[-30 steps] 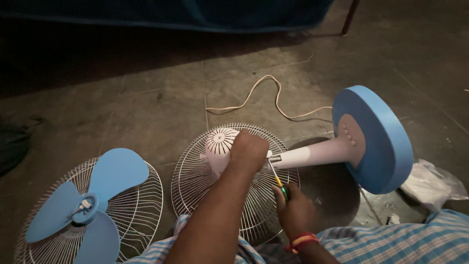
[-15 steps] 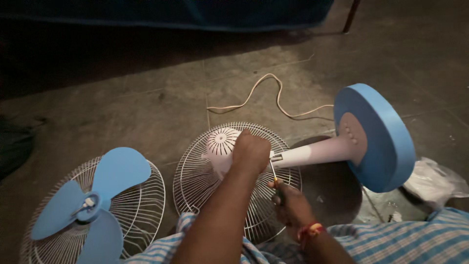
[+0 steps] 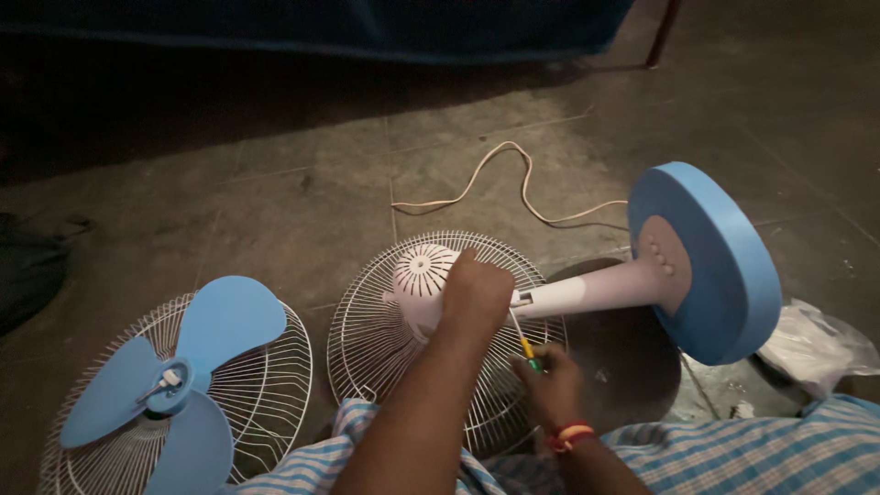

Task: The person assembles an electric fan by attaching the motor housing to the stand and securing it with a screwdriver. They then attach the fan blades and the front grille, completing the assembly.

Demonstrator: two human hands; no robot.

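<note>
Left hand [image 3: 477, 295] clenched over the white motor housing [image 3: 417, 280], pinning it against the rear grille [image 3: 385, 339] on the floor [image 3: 275, 183]. Right hand [image 3: 550, 385] grips a screwdriver [image 3: 524, 344], tip up at the neck joint where the white stem [image 3: 596, 289] meets the housing. Fan lies sideways, blue base [image 3: 724, 261] tipped up at right. Blue blade [image 3: 174, 376] sits in the other grille [image 3: 266, 385] at left, apart. Cord [image 3: 513, 183] trails behind.

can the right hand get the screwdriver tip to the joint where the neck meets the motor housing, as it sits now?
Probably yes. The right hand holds the screwdriver, angled up toward the joint beside the white motor housing. The left hand grips the housing just left of it; nothing visibly blocks the shaft. Tip contact can't be confirmed.
</note>
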